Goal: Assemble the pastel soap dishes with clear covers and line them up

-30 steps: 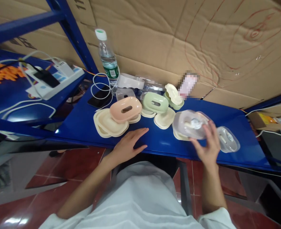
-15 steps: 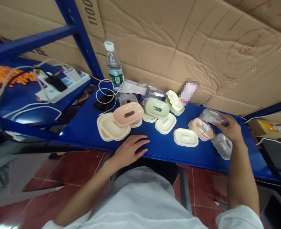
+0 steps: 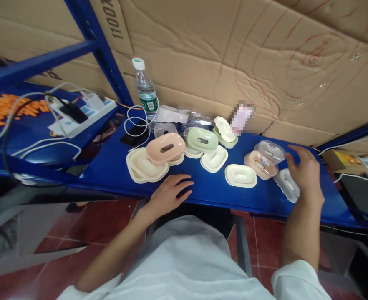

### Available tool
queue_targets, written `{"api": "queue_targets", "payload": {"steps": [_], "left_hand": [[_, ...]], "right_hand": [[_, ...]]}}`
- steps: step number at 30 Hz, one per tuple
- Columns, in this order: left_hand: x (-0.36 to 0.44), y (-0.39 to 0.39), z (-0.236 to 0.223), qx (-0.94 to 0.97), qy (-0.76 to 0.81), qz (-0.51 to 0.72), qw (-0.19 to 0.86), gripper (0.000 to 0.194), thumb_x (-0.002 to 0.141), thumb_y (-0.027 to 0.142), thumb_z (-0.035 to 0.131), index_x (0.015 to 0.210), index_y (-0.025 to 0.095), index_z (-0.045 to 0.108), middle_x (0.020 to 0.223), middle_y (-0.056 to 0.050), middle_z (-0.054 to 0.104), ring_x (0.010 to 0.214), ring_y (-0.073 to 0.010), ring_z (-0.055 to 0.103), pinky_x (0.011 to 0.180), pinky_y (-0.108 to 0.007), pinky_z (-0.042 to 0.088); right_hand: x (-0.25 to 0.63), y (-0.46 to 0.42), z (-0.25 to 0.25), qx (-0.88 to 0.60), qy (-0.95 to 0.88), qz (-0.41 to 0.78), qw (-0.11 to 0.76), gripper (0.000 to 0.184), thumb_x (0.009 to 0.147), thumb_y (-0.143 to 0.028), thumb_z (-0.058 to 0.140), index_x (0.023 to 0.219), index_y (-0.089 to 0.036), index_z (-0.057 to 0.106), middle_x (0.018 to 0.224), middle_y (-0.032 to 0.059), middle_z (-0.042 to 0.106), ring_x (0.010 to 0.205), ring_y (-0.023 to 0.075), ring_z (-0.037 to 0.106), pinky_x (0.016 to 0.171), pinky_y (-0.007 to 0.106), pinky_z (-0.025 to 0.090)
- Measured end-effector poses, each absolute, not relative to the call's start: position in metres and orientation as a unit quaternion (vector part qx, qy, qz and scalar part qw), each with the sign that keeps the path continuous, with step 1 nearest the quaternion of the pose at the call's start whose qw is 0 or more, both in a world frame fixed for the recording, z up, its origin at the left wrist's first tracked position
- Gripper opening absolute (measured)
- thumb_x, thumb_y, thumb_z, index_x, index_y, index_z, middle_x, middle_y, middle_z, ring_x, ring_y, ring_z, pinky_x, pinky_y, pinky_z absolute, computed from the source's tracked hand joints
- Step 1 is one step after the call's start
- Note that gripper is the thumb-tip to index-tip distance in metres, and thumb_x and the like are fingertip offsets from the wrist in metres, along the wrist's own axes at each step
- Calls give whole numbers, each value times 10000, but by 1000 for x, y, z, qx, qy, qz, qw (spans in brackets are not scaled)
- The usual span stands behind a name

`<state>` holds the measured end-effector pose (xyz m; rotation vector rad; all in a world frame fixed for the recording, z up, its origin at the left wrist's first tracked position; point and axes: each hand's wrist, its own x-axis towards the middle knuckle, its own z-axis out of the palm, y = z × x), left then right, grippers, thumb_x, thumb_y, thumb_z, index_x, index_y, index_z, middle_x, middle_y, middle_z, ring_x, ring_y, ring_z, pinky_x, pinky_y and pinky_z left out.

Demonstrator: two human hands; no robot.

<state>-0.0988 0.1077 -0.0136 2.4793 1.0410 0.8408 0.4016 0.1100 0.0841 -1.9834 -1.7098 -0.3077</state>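
Note:
My left hand (image 3: 171, 193) rests at the front edge of the blue table with its fingers stretched apart, holding nothing. Closest to it are stacked cream trays (image 3: 155, 168) and a pink oval plastic piece with a slot (image 3: 166, 148). At the right, my right hand (image 3: 304, 168) is open, fingers apart, just beside a clear plastic cover (image 3: 270, 151). A pink piece under a clear cover (image 3: 260, 165) lies against that cover. Another clear cover (image 3: 287, 185) sits below the hand, partly behind it. A single cream tray (image 3: 240, 175) lies further left.
A green slotted piece (image 3: 202, 139) and a cream tray (image 3: 214, 158) lie mid-table. Behind them stand a water bottle (image 3: 146, 91) and a phone with a white cable (image 3: 134, 135). Cardboard (image 3: 196, 54) walls the back. A power strip (image 3: 84, 118) is at left.
My right hand has let go of the clear cover and drawn slightly away to its right. The cover now lies closer to the pink piece. My left hand stays in place.

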Motion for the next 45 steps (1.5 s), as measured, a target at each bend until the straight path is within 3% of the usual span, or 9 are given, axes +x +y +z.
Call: {"api": "queue_targets", "payload": {"steps": [4, 9, 17, 23, 29, 34, 36, 41, 45], "left_hand": [[-98, 107, -14, 868, 369, 291, 162, 282, 1082, 337, 603, 1302, 270, 766, 1384, -94, 739, 1222, -271, 727, 1093, -491, 596], [-97, 107, -16, 873, 368, 284, 150, 268, 1089, 322, 597, 1299, 263, 752, 1388, -89, 734, 1222, -259, 723, 1083, -466, 589], [-101, 104, -13, 868, 346, 339, 109, 285, 1062, 238, 635, 1338, 276, 699, 1509, -117, 622, 1342, -285, 657, 1115, -492, 592], [-143, 105, -10, 773, 447, 449, 4, 650, 976, 202, 734, 1553, 363, 481, 1596, -139, 465, 1467, -346, 530, 1149, -559, 559], [-187, 116, -16, 770, 507, 386, -43, 739, 954, 308, 791, 1588, 318, 412, 1641, -196, 484, 1497, -417, 518, 1188, -639, 437], [-207, 119, -23, 806, 493, 328, 13, 839, 979, 441, 773, 1663, 270, 316, 1760, -260, 332, 1560, -452, 465, 1191, -641, 410], [-211, 120, -24, 821, 484, 303, 28, 704, 1016, 433, 733, 1624, 287, 408, 1720, -217, 435, 1557, -423, 482, 1209, -629, 391], [-212, 123, -22, 851, 427, 306, 6, 266, 1061, 295, 676, 1327, 303, 687, 1584, -147, 606, 1482, -349, 577, 1186, -575, 429], [-206, 125, -22, 858, 393, 331, -6, 212, 1042, 249, 703, 1254, 264, 713, 1475, -153, 677, 1405, -318, 640, 1154, -542, 472]], "right_hand": [[296, 69, 57, -588, -741, -132, 296, 257, 1086, -288, 581, 1269, -204, 741, 1195, 132, 800, 1145, 280, 740, 1027, 438, 542], [217, 57, 14, -525, -799, -96, 278, 254, 1070, -221, 635, 1307, -241, 724, 1260, 91, 791, 1185, 271, 741, 1045, 451, 528], [219, 62, -6, -529, -791, -58, 302, 308, 1086, -247, 594, 1371, -234, 709, 1335, 127, 748, 1275, 301, 701, 1102, 516, 566], [217, 62, -11, -542, -781, -58, 306, 293, 1079, -253, 616, 1351, -219, 721, 1372, 142, 719, 1313, 314, 675, 1126, 530, 564], [220, 62, -14, -552, -775, -72, 298, 293, 1076, -218, 594, 1343, -209, 713, 1382, 160, 698, 1316, 325, 666, 1095, 539, 575], [212, 65, 0, -488, -813, -71, 309, 456, 995, 3, 392, 1198, -212, 739, 1356, 131, 719, 1327, 303, 657, 1063, 524, 584], [192, 74, 14, -445, -840, -71, 302, 481, 976, 24, 391, 1218, -211, 734, 1352, 123, 730, 1344, 286, 649, 1092, 504, 576], [116, 129, 46, -334, -919, -105, 183, 578, 1041, -43, 471, 1587, -223, 537, 1620, 108, 591, 1501, 266, 549, 1270, 502, 461], [77, 186, 51, -302, -935, -130, 132, 481, 1061, -46, 447, 1488, -176, 626, 1527, 129, 665, 1465, 280, 574, 1280, 539, 438]]}}
